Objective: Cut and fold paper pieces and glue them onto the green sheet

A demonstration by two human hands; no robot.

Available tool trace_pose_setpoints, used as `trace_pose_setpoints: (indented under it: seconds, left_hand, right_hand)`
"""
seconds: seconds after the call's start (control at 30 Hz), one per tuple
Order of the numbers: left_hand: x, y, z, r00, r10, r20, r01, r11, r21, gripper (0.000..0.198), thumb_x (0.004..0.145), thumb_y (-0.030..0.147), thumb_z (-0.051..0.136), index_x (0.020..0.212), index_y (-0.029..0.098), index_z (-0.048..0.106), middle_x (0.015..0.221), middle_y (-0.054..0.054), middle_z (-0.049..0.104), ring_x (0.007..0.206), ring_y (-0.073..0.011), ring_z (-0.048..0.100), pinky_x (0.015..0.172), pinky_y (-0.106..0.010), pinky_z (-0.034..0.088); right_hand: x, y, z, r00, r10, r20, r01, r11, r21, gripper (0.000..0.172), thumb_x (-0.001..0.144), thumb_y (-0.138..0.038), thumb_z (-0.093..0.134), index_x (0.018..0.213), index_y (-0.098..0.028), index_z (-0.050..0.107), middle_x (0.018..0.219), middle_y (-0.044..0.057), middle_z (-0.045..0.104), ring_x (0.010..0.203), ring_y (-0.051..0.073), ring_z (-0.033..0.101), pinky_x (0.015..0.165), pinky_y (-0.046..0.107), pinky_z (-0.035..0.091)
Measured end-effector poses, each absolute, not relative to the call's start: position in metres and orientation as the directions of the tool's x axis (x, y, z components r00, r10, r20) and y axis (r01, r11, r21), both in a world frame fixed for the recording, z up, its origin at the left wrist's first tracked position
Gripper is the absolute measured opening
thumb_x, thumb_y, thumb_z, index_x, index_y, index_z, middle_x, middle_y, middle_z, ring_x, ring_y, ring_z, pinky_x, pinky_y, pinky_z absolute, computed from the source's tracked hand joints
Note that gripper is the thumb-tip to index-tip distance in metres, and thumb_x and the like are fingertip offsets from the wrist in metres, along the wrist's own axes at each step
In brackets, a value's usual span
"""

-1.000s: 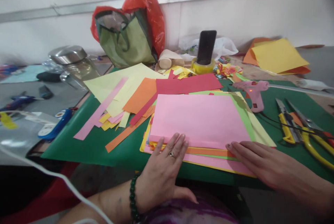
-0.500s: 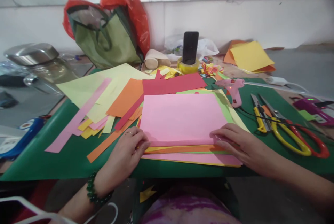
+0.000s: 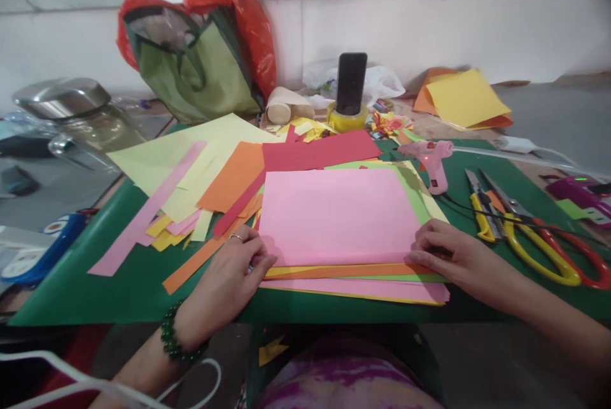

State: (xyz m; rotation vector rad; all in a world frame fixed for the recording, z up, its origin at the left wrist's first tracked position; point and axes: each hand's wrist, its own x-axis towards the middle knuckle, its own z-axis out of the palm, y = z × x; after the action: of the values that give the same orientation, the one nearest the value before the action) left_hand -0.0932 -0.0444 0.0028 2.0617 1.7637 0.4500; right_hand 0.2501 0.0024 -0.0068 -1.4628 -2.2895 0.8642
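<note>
A folded pink paper sheet (image 3: 338, 215) lies on top of a stack of coloured sheets (image 3: 363, 282) on a green cutting mat (image 3: 133, 288). My left hand (image 3: 233, 269), with a ring and a green bead bracelet, has its fingers curled at the sheet's near left corner. My right hand (image 3: 451, 256) pinches the near right corner, fingers bent on the fold. Both hands rest on the stack's front edge.
Paper strips and sheets in pale yellow, orange and red (image 3: 224, 173) lie left of the stack. A pink glue gun (image 3: 429, 158), yellow cutters (image 3: 482, 215) and red-yellow scissors (image 3: 548, 240) lie right. A phone (image 3: 351, 84) stands on a tape roll; a green bag (image 3: 205, 72) is behind.
Both hands went from lying flat on the stack's front edge to curled grips at the pink sheet's two near corners. The camera view shifted left and settled.
</note>
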Motion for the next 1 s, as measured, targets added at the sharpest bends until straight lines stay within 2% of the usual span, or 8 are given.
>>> trace_pose_setpoints:
  seconds: [0.23, 0.53, 0.8, 1.0]
  left_hand:
    - [-0.0937, -0.0443, 0.0026, 0.161, 0.987, -0.018, 0.889, -0.137, 0.437, 0.031, 0.09, 0.034, 0.041, 0.062, 0.02, 0.043, 0.08, -0.003, 0.049, 0.067, -0.0157, 0.052, 0.066, -0.031, 0.045]
    - [-0.0902, -0.0392, 0.01, 0.18, 0.981, -0.078, 0.935, -0.145, 0.325, 0.033, 0.089, 0.028, 0.039, 0.058, 0.02, 0.035, 0.073, -0.001, 0.043, 0.066, -0.0153, 0.049, 0.064, -0.029, 0.04]
    - [-0.0886, -0.039, 0.0093, 0.181, 0.979, -0.095, 0.96, -0.155, 0.235, 0.031, 0.09, 0.025, 0.041, 0.06, 0.02, 0.039, 0.072, 0.0, 0.043, 0.065, -0.015, 0.049, 0.064, -0.028, 0.04]
    - [-0.0899, -0.0395, 0.0082, 0.196, 0.978, -0.07, 0.959, -0.176, 0.221, 0.03, 0.09, 0.027, 0.04, 0.062, 0.019, 0.043, 0.072, -0.001, 0.045, 0.064, -0.0149, 0.049, 0.066, -0.029, 0.043]
  right_hand:
    - [0.2468, -0.0006, -0.01, -0.427, 0.904, 0.02, 0.737, 0.361, -0.571, 0.048, 0.088, -0.058, 0.042, 0.061, -0.022, 0.059, 0.074, 0.007, 0.056, 0.07, 0.02, 0.058, 0.064, 0.036, 0.051]
    - [0.2489, -0.0022, -0.0142, -0.421, 0.905, 0.053, 0.759, 0.384, -0.526, 0.043, 0.088, -0.054, 0.044, 0.062, -0.022, 0.057, 0.076, 0.008, 0.057, 0.072, 0.02, 0.058, 0.064, 0.036, 0.052]
    - [0.2469, -0.0018, -0.0121, -0.451, 0.89, 0.062, 0.765, 0.421, -0.488, 0.041, 0.088, -0.051, 0.045, 0.061, -0.022, 0.055, 0.073, 0.008, 0.057, 0.07, 0.02, 0.057, 0.063, 0.035, 0.051]
    - [0.2488, -0.0014, -0.016, -0.454, 0.886, 0.09, 0.762, 0.439, -0.477, 0.039, 0.088, -0.048, 0.047, 0.06, -0.022, 0.054, 0.073, 0.008, 0.057, 0.071, 0.021, 0.057, 0.064, 0.036, 0.051]
